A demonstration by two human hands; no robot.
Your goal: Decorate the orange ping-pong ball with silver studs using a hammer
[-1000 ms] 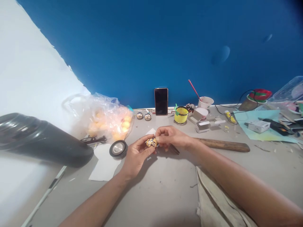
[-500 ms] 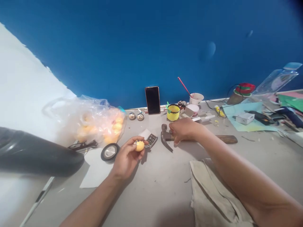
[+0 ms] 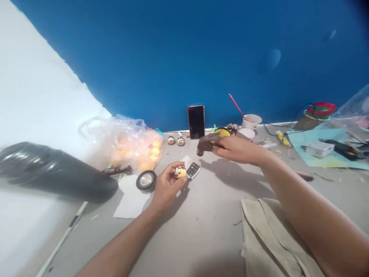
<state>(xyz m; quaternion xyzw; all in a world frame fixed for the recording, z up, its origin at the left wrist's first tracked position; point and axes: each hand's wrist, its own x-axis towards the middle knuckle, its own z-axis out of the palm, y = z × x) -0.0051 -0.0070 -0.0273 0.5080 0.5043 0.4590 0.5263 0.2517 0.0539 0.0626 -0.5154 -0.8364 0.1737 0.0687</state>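
Observation:
My left hand [image 3: 167,188] is closed around a small yellow ball [image 3: 181,172] whose side is dotted with shiny metal bits. Just to the right of the ball, a small open box [image 3: 193,170] full of tiny dark metal pieces rests on the table. My right hand [image 3: 240,149] grips a claw hammer [image 3: 206,144] close to its head and holds it above the table. The hammer head is blurred, and most of the handle is hidden behind my hand and forearm; the wooden end [image 3: 304,176] shows to the right of the arm.
Two studded balls [image 3: 176,141] sit near a phone [image 3: 196,122] propped against the blue wall. At left are a bag of orange-yellow balls [image 3: 129,146], a roll of black tape [image 3: 146,181] and a dark cylinder [image 3: 57,173]. A beige cloth [image 3: 268,238] lies in front.
My right hand has lifted the hammer off the table. My left hand has turned the ball, so more of its studded side shows. The whole view has shifted.

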